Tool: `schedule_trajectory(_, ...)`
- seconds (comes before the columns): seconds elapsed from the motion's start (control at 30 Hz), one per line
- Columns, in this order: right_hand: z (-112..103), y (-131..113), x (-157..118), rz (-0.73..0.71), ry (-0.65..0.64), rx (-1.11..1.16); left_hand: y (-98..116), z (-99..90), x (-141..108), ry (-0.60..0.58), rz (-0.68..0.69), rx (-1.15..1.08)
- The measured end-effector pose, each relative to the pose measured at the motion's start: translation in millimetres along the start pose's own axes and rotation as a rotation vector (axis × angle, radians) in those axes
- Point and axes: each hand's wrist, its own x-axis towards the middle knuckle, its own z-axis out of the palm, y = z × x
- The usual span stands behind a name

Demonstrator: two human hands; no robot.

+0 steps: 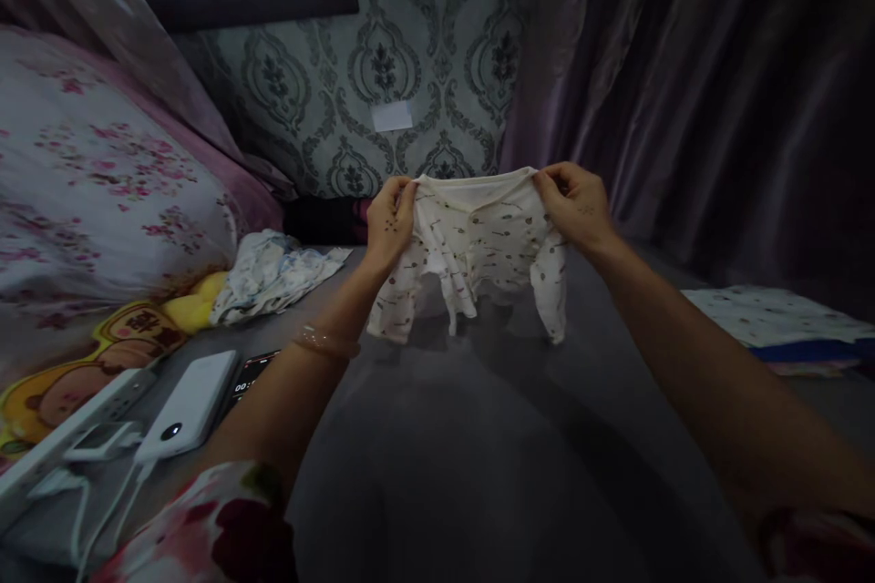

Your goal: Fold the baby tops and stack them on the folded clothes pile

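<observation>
A small white long-sleeved baby shirt [502, 237] with a little scattered print hangs above the grey bed surface. My left hand [392, 219] pinches it at one shoulder, beside the neckline. At the opposite shoulder, my right hand [578, 200] is closed on the cloth in the same way. Between the two hands the neckline is stretched nearly straight. Both sleeves dangle, and the front is partly open, with its loose flap hanging in folds on the left side.
Left of me lie a crumpled patterned cloth [273, 278], a yellow cartoon cushion [140, 328], a white power bank [191, 405] with a cable, a phone [247, 375] and a power strip [68, 428]. Folded clothes [779, 314] are stacked at the right. Behind stands a wallpapered wall [383, 55].
</observation>
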Motion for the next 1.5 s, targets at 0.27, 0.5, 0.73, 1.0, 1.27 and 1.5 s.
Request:
schedule_trajectory(0.27,-59,-33,-30,-0.388,-0.052,-0.337,31,-65.0,-15,-0.044,0.449,0.426)
schedule_trajectory(0.5,-118,-116,-47,-0.266,-0.072,-0.375,110,-147.4,-29,-0.06,0.683,0.635)
schedule_trajectory(0.73,-105,-109,-35,0.115,-0.597,-0.25,100,-137.5,-21,-0.534,0.246,0.443)
schedule_trajectory(1.0,5,-4,-114,0.111,-0.987,-0.419,-57,-43.8,-102,-1.058,0.076,0.481)
schedule_trajectory(1.27,55,36,-147,0.118,-1.095,-0.673,-111,-11.4,-129,-1.041,-0.006,0.494)
schedule_trajectory(1.5,81,65,-134,0.133,-1.109,-0.709,-151,16.4,-117,-1.016,-0.065,0.459)
